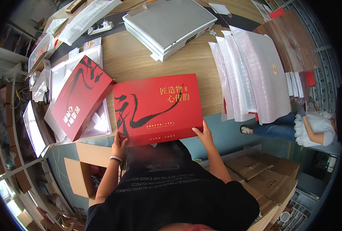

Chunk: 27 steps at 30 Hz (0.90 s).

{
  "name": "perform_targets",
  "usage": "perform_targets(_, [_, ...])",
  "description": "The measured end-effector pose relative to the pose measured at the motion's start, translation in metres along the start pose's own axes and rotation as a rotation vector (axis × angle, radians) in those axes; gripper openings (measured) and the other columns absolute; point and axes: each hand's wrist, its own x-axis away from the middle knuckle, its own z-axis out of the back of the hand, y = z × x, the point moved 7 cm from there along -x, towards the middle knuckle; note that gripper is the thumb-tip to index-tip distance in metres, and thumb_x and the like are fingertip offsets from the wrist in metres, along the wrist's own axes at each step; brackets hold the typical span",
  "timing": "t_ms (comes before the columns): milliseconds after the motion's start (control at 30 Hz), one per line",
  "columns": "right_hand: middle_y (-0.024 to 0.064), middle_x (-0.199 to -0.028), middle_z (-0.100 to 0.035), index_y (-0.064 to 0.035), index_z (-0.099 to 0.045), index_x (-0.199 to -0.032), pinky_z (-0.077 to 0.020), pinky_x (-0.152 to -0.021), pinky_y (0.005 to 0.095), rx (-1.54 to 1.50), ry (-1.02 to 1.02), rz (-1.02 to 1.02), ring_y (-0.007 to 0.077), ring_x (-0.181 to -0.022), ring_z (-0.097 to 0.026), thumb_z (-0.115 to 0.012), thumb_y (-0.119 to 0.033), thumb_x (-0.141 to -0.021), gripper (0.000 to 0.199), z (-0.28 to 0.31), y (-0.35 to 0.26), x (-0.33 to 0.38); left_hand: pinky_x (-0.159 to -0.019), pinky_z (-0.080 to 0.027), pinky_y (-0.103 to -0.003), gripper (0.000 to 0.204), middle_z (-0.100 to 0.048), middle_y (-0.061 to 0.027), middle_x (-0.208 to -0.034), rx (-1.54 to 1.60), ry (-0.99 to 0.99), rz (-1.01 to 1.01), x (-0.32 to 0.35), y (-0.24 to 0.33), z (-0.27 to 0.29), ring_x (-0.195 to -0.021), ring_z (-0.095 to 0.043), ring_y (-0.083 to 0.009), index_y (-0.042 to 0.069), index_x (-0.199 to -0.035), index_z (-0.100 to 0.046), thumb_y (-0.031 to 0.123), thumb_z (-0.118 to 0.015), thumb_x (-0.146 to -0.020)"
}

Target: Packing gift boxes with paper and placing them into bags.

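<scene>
Both my hands grip a flat red gift box point(159, 109) with black brush strokes and gold lettering on its lid. My left hand point(119, 147) holds its near left corner, thumb on top and the other fingers mostly hidden below. At the near right corner my right hand point(204, 135) is closed on the edge in the same way. The box is at the near edge of the wooden table point(121, 57); whether it rests on the table I cannot tell. A second red box point(78, 96) of the same design leans at a slant over a white tray point(98, 54) on the left.
A grey-topped white machine point(171, 23) stands at the back. Several foam-wrapped packages point(251, 73) stand in a row on the right. A power strip point(100, 27) lies behind. Cardboard boxes point(263, 175) sit below right, an open carton point(76, 169) below left. Another person point(309, 129) is at far right.
</scene>
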Motion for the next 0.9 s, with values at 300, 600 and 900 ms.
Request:
perform_targets(300, [0.0202, -0.118, -0.052, -0.0012, -0.045, -0.126, -0.0437, -0.089, 0.0413, 0.787, 0.134, 0.500, 0.0314, -0.106, -0.053, -0.065, -0.023, -0.081, 0.054, -0.010, -0.143, -0.006, -0.084, -0.046, -0.045, 0.079, -0.055, -0.0281, -0.113, 0.112, -0.221, 0.060, 0.017, 0.007, 0.012, -0.101, -0.057, -0.0401, 0.018, -0.143, -0.011, 0.024, -0.062, -0.083])
perform_targets(600, [0.0126, -0.106, -0.059, 0.0036, -0.049, -0.119, -0.0487, -0.077, 0.0268, 0.014, -1.528, 0.143, 0.0169, -0.093, -0.059, -0.053, -0.033, -0.091, 0.046, -0.531, -0.300, 0.163, -0.088, -0.044, -0.041, 0.089, -0.057, -0.0263, -0.106, 0.387, -0.181, -0.435, 0.014, -0.046, -0.020, -0.100, -0.056, -0.0389, 0.009, -0.143, 0.000, 0.015, -0.061, -0.079])
perform_targets(900, [0.0247, -0.132, -0.038, 0.0084, -0.026, -0.133, -0.0449, -0.088, 0.0478, 0.276, -1.044, 0.032, 0.0330, -0.119, -0.044, -0.067, -0.052, -0.073, 0.094, -0.849, -0.336, 0.203, -0.091, -0.042, -0.036, 0.060, -0.047, -0.0189, -0.127, 0.468, -0.025, -0.871, -0.005, -0.059, -0.008, -0.115, -0.046, -0.0269, 0.003, -0.133, -0.039, 0.018, -0.064, -0.080])
